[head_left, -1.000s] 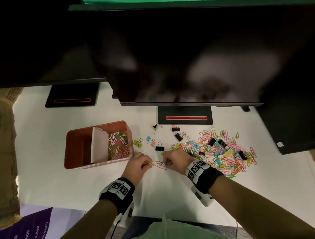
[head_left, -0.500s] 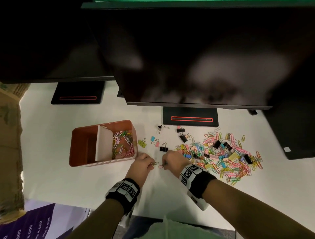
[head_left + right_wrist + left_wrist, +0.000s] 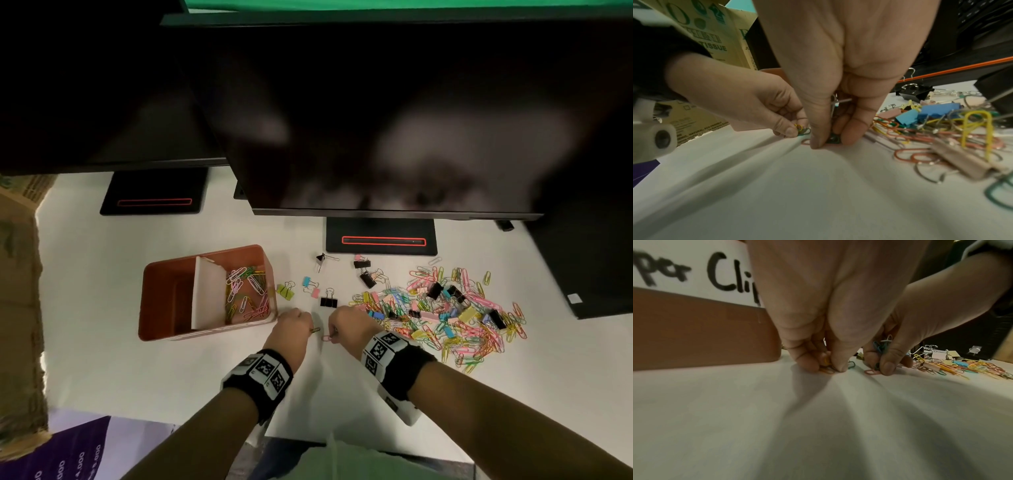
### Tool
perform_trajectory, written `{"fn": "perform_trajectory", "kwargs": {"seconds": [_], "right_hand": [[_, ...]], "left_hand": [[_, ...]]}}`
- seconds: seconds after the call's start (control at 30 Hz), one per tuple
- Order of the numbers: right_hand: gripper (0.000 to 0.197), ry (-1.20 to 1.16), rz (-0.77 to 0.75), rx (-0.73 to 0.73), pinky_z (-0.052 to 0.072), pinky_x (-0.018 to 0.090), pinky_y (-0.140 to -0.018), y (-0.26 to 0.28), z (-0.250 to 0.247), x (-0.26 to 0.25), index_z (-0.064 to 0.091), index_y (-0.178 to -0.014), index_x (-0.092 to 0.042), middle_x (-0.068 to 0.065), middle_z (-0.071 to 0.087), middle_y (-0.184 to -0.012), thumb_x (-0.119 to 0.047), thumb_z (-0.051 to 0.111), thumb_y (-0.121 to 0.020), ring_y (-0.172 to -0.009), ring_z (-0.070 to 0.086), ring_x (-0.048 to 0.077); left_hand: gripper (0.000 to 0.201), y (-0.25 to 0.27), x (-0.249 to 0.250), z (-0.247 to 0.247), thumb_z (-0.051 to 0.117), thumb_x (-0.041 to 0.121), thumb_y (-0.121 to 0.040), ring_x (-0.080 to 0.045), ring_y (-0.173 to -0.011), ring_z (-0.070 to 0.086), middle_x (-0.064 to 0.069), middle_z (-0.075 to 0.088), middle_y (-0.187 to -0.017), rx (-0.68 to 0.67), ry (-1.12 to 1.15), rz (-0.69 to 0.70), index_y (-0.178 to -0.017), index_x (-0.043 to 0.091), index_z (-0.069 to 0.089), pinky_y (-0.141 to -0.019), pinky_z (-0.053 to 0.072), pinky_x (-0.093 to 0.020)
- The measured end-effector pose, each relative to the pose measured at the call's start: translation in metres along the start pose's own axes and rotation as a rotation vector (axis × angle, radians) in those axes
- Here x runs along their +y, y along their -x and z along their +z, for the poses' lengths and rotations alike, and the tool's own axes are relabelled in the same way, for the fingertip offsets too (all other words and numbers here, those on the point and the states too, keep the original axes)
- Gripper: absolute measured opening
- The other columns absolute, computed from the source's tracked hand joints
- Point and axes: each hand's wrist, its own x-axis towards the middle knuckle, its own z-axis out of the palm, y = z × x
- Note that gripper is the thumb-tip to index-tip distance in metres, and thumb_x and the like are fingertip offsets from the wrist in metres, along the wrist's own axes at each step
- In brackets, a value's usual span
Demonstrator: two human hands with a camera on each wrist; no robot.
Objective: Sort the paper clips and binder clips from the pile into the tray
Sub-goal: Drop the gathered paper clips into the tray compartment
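The white bench [image 3: 102,342] runs bare toward 6 o'clock, its near edge just behind the wrists. The brown tray [image 3: 156,329] sits at 9 o'clock of the hands, paper clips [image 3: 246,291] in its right compartment. The mixed pile [image 3: 445,315] spreads at 3 o'clock, touching the right wrist side. The left hand [image 3: 291,325] pinches small clips [image 3: 800,128] against the bench; the right hand [image 3: 349,325] pinches a green clip [image 3: 833,139], a pink clip [image 3: 326,338] just beside it.

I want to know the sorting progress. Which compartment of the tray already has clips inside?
The right compartment of the tray, beside the white divider, holds coloured paper clips. The left compartment shows none.
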Motion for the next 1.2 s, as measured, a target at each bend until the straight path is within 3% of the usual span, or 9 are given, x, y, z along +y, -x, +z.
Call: {"fn": "perform_trajectory", "kwargs": {"seconds": [0.17,0.27,0.5,0.67,0.73,0.83,0.97,1.1,1.2], "right_hand": [[0.021,-0.011,-0.027,0.023,0.051,0.039,-0.092,0.001,0.004,0.001,0.065,-0.105,0.002,0.018,0.062,-0.112,-0.012,0.054,-0.092,-0.100,0.062,0.030],[0.029,-0.029,-0.039,0.027,0.048,0.038,-0.094,0.004,0.002,0.002,0.064,-0.108,-0.001,0.015,0.064,-0.114,-0.024,0.054,-0.094,-0.104,0.061,0.029],[0.017,-0.073,-0.079,0.172,0.045,0.031,-0.083,0.017,-0.040,-0.020,0.064,-0.102,-0.011,0.009,0.065,-0.108,-0.022,0.058,-0.090,-0.102,0.060,0.026],[0.014,-0.193,-0.232,0.384,0.050,0.034,-0.084,0.018,-0.084,-0.086,0.066,-0.097,-0.013,0.005,0.066,-0.102,-0.023,0.059,-0.089,-0.094,0.061,0.021],[0.013,-0.233,-0.245,0.387,0.048,0.032,-0.085,0.007,-0.090,-0.114,0.065,-0.098,-0.014,0.006,0.065,-0.106,-0.021,0.063,-0.087,-0.099,0.060,0.022],[0.033,-0.238,-0.247,0.336,0.043,0.028,-0.086,-0.010,-0.086,-0.136,0.058,-0.114,-0.011,0.010,0.064,-0.115,-0.021,0.068,-0.084,-0.107,0.058,0.025],[0.048,-0.351,-0.279,0.421,0.047,0.026,-0.092,-0.006,-0.075,-0.128,0.051,-0.127,-0.015,0.005,0.062,-0.123,-0.027,0.068,-0.084,-0.105,0.060,0.019],[0.028,-0.450,-0.279,0.499,0.038,0.005,-0.060,0.018,-0.061,-0.078,0.058,-0.113,-0.016,-0.004,0.064,-0.093,-0.027,0.064,-0.088,-0.067,0.055,0.005],[0.022,-0.403,-0.153,0.479,0.041,0.015,-0.063,0.035,-0.036,-0.025,0.061,-0.102,-0.016,-0.003,0.065,-0.084,-0.030,0.066,-0.086,-0.059,0.051,0.001]], "left_hand": [[0.020,0.007,0.010,-0.007,0.043,0.001,-0.089,-0.025,-0.100,0.048,-0.009,0.052,-0.107,0.021,0.064,0.031,-0.103,0.008,0.056,-0.084,0.040,-0.031],[0.010,0.020,0.017,-0.031,0.050,0.005,-0.089,-0.024,-0.087,0.051,-0.009,0.057,-0.092,0.154,0.197,0.124,-0.094,0.008,0.058,-0.075,0.041,-0.032],[0.011,0.048,-0.022,-0.119,0.066,0.006,-0.081,-0.001,-0.073,0.058,0.010,0.060,-0.077,0.481,0.463,0.004,-0.091,0.012,0.063,-0.068,0.044,-0.009],[0.017,0.048,-0.074,-0.133,0.075,0.011,-0.074,-0.012,-0.080,0.063,0.003,0.068,-0.085,0.465,0.469,-0.154,-0.087,0.017,0.066,-0.082,0.053,-0.032],[0.022,0.049,-0.080,-0.131,0.074,0.007,-0.075,-0.018,-0.088,0.065,-0.006,0.070,-0.096,0.422,0.470,-0.184,-0.096,0.011,0.068,-0.091,0.052,-0.037],[0.031,0.056,-0.079,-0.134,0.061,0.003,-0.084,-0.025,-0.100,0.062,-0.013,0.064,-0.111,0.432,0.303,-0.158,-0.114,0.007,0.062,-0.090,0.047,-0.028],[0.038,0.071,-0.065,-0.139,0.055,0.004,-0.087,-0.012,-0.092,0.059,-0.001,0.059,-0.105,0.597,0.389,-0.054,-0.123,0.016,0.050,-0.083,0.050,-0.025],[0.034,0.079,-0.031,-0.119,0.057,0.010,-0.087,-0.001,-0.090,0.055,0.007,0.055,-0.100,0.453,0.441,0.185,-0.118,0.023,0.051,-0.079,0.047,-0.015],[0.030,0.074,-0.008,-0.086,0.054,0.012,-0.088,-0.008,-0.106,0.052,0.003,0.052,-0.118,0.218,0.313,0.326,-0.117,0.020,0.053,-0.095,0.040,-0.018]]}}
